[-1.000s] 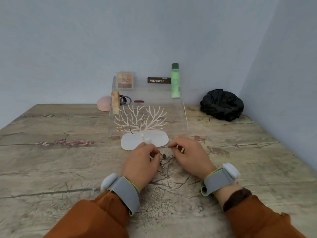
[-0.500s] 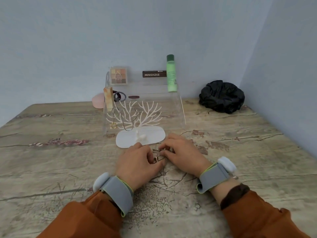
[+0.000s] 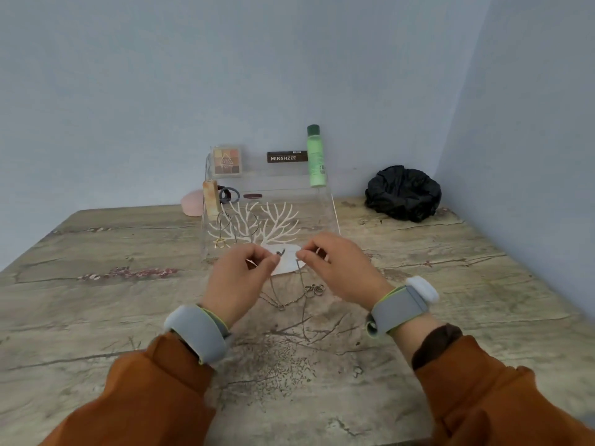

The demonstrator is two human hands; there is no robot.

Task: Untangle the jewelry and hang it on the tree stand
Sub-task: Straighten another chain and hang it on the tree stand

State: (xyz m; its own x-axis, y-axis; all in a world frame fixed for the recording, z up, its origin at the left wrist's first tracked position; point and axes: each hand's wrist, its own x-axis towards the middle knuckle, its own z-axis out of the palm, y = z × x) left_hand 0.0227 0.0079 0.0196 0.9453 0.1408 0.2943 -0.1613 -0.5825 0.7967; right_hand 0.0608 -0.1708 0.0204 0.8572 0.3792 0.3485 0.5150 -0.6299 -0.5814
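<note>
Head view: your left hand [image 3: 240, 278] and right hand [image 3: 338, 268] each pinch chain [image 3: 291, 297], lifted; slack loop hangs to table [image 3: 96, 317] between wrists. Stand [image 3: 270, 226] directly beyond fingertips, both hands equally near. Two necklaces already hang on left branches. Clear organizer [image 3: 325, 204] holds bottle [image 3: 315, 156], palette [image 3: 226, 160].

My sleeves [image 3: 154, 394] are rust-orange, my wristbands [image 3: 199, 333] grey edged in lime; the tree stand [image 3: 277, 225] is white; the bench [image 3: 96, 317] shows weathered grey-brown grain; a pale green bottle [image 3: 316, 162], dark-capped; a black bag [image 3: 402, 193].
</note>
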